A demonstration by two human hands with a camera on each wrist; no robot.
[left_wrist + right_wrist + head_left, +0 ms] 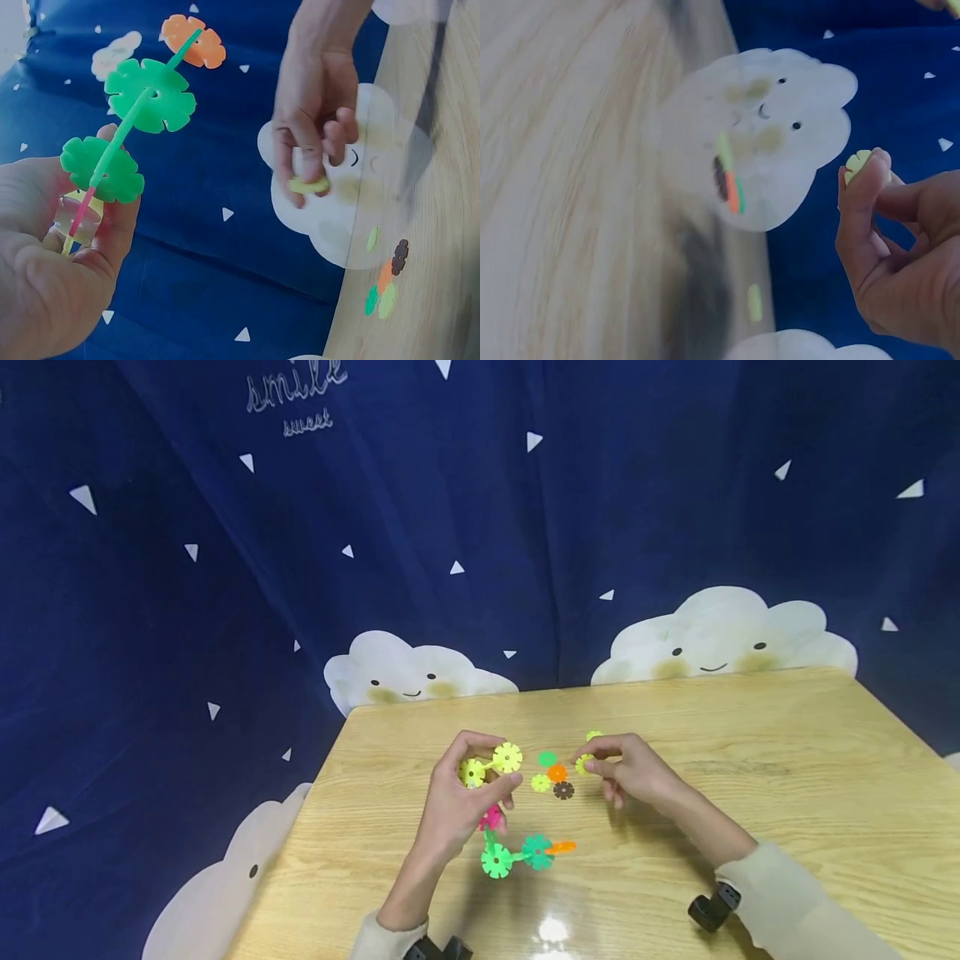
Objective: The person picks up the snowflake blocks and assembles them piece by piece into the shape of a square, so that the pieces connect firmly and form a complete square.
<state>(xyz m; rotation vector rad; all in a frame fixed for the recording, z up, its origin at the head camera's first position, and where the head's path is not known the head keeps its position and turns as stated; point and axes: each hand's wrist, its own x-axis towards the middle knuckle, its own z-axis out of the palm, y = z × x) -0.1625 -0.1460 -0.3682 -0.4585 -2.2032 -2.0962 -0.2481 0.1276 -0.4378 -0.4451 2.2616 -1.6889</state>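
Observation:
My left hand [457,806] holds a chain of notched plastic discs joined edge to edge. Yellow discs [507,757] are at its upper end by my fingers, and a pink disc [491,817] shows below the thumb. From there it runs through green discs [497,861] to an orange disc [562,847] at the far end; the left wrist view shows green discs [152,96] and the orange disc [193,41] beyond the fingers. Between thumb and fingertips, my right hand [633,768] pinches a single yellow disc [857,165], raised above the table.
Loose discs lie on the wooden table [787,760] between the hands: a green disc [548,758], an orange disc [557,773], a yellow disc [541,783] and a brown disc [564,790]. Another yellow disc [594,735] lies behind my right hand. A dark blue curtain [480,510] hangs behind the table.

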